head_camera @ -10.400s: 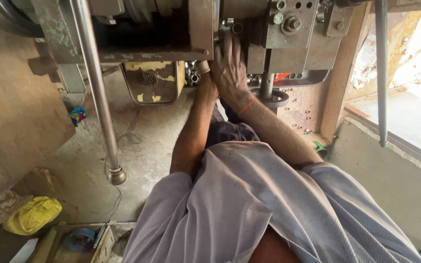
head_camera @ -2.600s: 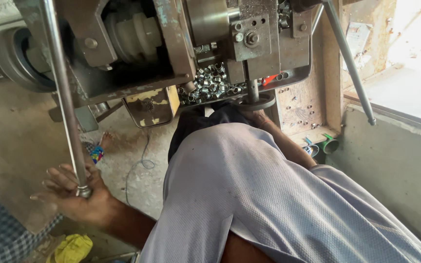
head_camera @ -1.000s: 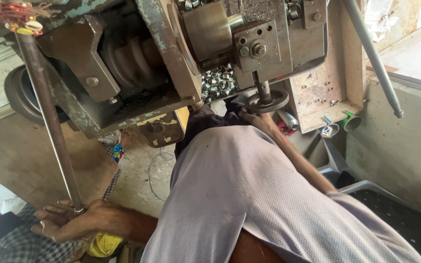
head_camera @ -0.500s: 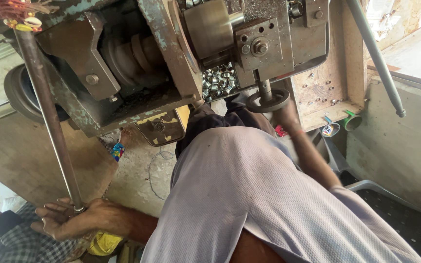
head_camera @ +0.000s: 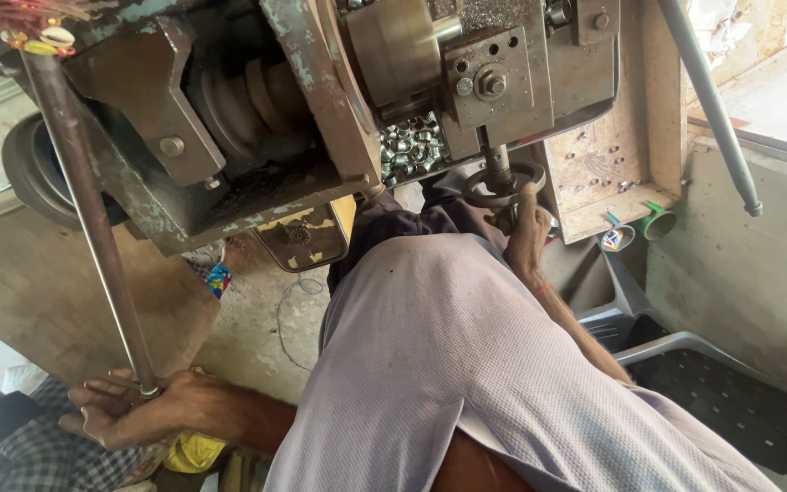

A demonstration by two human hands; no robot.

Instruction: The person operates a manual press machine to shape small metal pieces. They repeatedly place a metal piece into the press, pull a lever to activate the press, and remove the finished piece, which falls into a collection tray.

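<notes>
My left hand (head_camera: pixel 134 415) is at the lower left, its fingers closed around the bottom end of a long steel lever rod (head_camera: pixel 93 228) that slants up to the machine's top left. My right hand (head_camera: pixel 527 239) reaches forward past my grey-clad knee and grips the small round handwheel (head_camera: pixel 501 182) on a vertical shaft under the worn grey-green metal machine (head_camera: pixel 257 118). A heap of several small shiny metal rings (head_camera: pixel 409 146) lies in the machine just left of the handwheel.
Another person's arm in a checked sleeve (head_camera: pixel 11 446) shows at the bottom left corner. A second steel rod (head_camera: pixel 710 100) slants down at the right. A grey plastic crate (head_camera: pixel 712 387) stands by the right wall, and small cups (head_camera: pixel 658 221) sit near it.
Ten seconds ago both hands were up at the machine. My left hand has since dropped to the lever's lower end and held it. My right hand has stayed at the handwheel.
</notes>
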